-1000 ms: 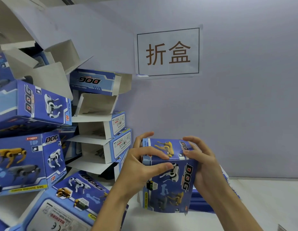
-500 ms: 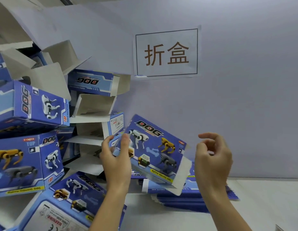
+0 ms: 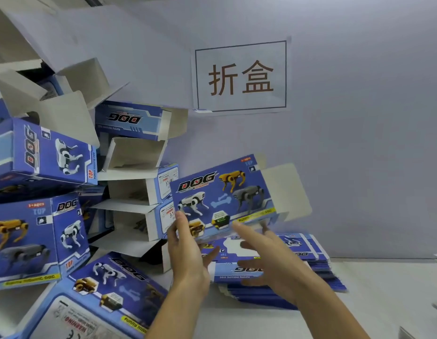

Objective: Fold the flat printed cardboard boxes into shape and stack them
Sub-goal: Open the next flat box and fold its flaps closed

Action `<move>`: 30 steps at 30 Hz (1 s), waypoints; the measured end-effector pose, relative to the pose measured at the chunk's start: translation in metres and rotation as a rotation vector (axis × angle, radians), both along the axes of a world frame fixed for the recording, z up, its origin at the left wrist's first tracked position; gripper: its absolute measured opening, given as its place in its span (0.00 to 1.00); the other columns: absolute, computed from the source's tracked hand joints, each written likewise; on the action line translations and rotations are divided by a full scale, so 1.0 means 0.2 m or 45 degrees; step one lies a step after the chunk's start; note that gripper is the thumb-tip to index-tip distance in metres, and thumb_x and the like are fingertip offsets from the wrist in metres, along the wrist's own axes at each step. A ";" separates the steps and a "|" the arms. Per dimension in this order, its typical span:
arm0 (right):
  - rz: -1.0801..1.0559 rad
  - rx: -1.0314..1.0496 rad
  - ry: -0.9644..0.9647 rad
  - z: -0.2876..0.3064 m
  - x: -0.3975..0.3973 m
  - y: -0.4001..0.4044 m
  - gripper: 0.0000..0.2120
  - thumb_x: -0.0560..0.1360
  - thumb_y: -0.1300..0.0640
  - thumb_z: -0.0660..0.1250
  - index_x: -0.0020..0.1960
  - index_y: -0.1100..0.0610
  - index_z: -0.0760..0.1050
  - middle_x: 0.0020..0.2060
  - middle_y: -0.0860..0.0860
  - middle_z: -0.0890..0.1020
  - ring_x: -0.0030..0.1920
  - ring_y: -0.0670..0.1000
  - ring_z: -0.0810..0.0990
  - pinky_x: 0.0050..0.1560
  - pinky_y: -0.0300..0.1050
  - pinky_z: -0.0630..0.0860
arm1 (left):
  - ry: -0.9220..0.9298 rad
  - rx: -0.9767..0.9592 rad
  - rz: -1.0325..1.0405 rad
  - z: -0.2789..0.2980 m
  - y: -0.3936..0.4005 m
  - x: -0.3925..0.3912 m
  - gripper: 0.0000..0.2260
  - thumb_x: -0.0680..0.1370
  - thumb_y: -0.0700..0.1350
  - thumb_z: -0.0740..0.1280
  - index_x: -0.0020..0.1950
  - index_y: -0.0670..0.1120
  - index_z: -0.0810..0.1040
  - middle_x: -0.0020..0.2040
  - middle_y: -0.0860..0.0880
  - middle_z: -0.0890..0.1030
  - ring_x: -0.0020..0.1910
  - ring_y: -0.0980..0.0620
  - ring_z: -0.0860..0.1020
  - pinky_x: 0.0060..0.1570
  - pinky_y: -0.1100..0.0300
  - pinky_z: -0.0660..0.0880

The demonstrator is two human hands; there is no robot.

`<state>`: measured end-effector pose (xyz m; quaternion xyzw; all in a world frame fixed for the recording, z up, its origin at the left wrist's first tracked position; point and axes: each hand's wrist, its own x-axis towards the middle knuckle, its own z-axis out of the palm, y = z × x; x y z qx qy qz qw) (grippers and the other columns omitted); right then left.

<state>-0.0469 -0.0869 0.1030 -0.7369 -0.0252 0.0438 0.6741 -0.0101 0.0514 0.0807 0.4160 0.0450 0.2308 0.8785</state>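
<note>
In the head view, a flat blue printed box (image 3: 222, 194) is held tilted above the worktop (image 3: 383, 289), its lower left corner pinched by the left hand (image 3: 185, 250). The right hand (image 3: 266, 258) is seen blurred just below the box's lower edge, fingers spread and relaxed; whether they touch the card cannot be told. A stack of flat boxes (image 3: 298, 272) lies on the worktop beneath both hands. Folded boxes (image 3: 41, 216) are piled at the left, against the wall, under a paper sign (image 3: 240, 75).

A white paper sign (image 3: 240, 75) hangs on the grey wall (image 3: 359, 143).
</note>
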 end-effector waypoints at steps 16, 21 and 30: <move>-0.072 0.007 -0.473 -0.03 0.07 -0.34 0.51 0.56 0.56 0.84 0.67 0.27 0.61 0.57 0.50 0.76 0.47 0.50 0.86 0.42 0.45 0.83 | -0.069 0.592 0.072 0.02 0.04 -0.04 0.07 0.83 0.54 0.60 0.54 0.57 0.77 0.56 0.57 0.80 0.52 0.64 0.78 0.56 0.55 0.72; 0.243 -0.340 -0.414 -0.08 0.09 -0.34 0.48 0.66 0.62 0.81 0.66 0.24 0.59 0.61 0.45 0.74 0.48 0.42 0.85 0.42 0.38 0.81 | -0.245 0.538 -0.192 0.08 0.08 -0.09 0.19 0.73 0.63 0.68 0.61 0.57 0.79 0.58 0.53 0.83 0.56 0.54 0.82 0.57 0.50 0.77; 0.251 -0.275 -0.289 -0.10 0.10 -0.31 0.35 0.65 0.38 0.78 0.66 0.31 0.65 0.63 0.39 0.75 0.58 0.46 0.81 0.57 0.47 0.80 | -0.071 0.821 -0.041 0.04 0.06 -0.05 0.13 0.83 0.36 0.56 0.56 0.52 0.75 0.51 0.55 0.78 0.34 0.68 0.79 0.28 0.73 0.72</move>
